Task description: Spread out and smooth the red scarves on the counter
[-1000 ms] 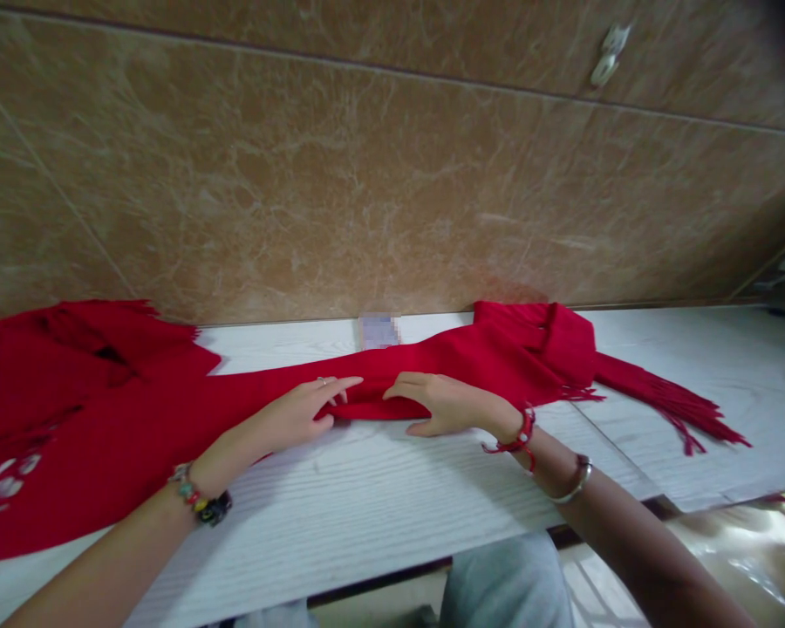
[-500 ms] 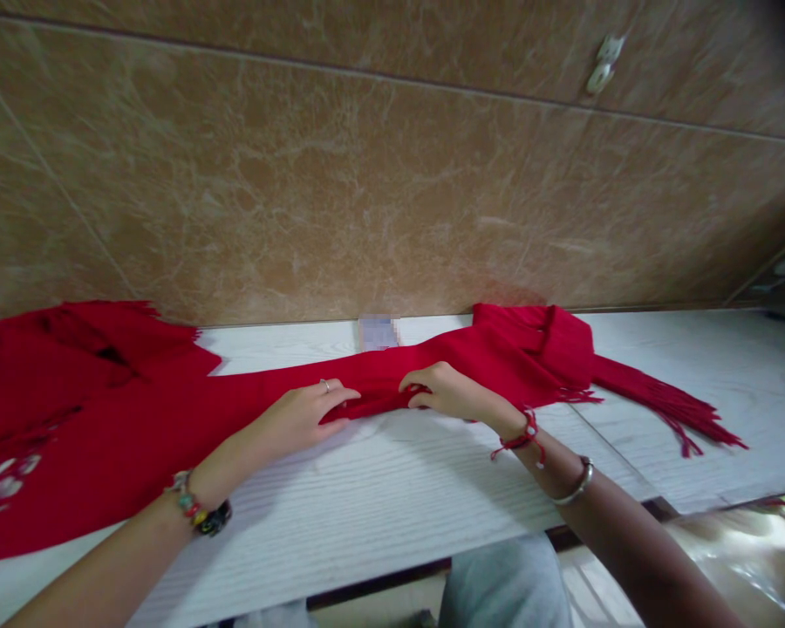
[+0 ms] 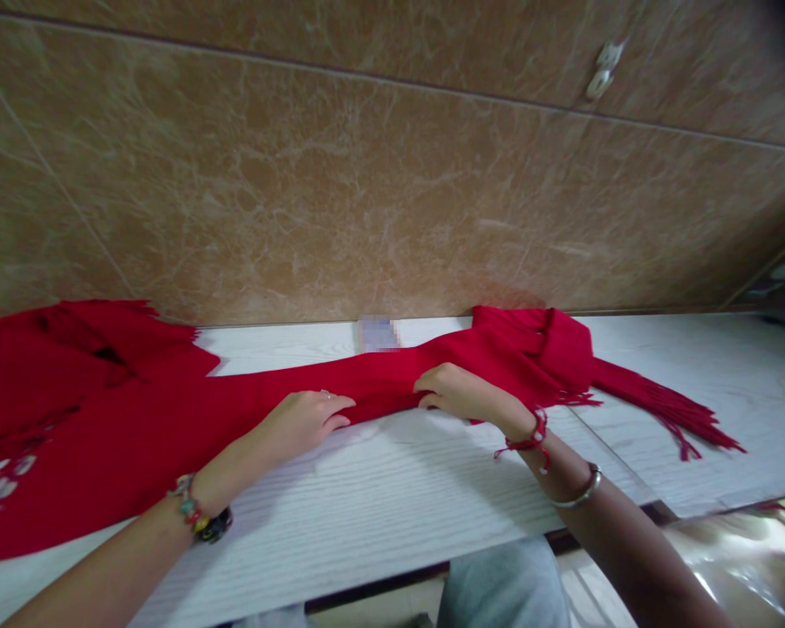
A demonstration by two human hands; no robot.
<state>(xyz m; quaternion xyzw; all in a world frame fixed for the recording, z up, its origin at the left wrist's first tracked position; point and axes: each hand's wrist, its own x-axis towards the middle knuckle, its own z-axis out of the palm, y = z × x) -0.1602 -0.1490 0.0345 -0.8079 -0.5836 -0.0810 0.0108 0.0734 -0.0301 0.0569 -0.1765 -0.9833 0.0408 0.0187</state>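
A long red scarf [image 3: 379, 379] with fringed ends lies across the white table. My left hand [image 3: 304, 419], with a ring and a beaded bracelet, pinches the scarf's near edge left of centre. A short way to the right, my right hand [image 3: 461, 392] is closed on the same edge, its fingertips partly hidden by the hand. Between the two hands the cloth lies fairly flat. At the right, part of the scarf is folded over, and a fringed tail [image 3: 671, 406] trails out.
More bunched red cloth [image 3: 98, 344] with fringe lies at the left. A small flat pale item [image 3: 378, 334] sits behind the scarf, near the brown tiled wall [image 3: 366, 174]. Shiny clear plastic [image 3: 752, 567] shows below the white table [image 3: 392, 497] at the lower right.
My hands have spread slightly apart along the scarf's edge. The cloth between them, gathered and creased before, now lies flatter.
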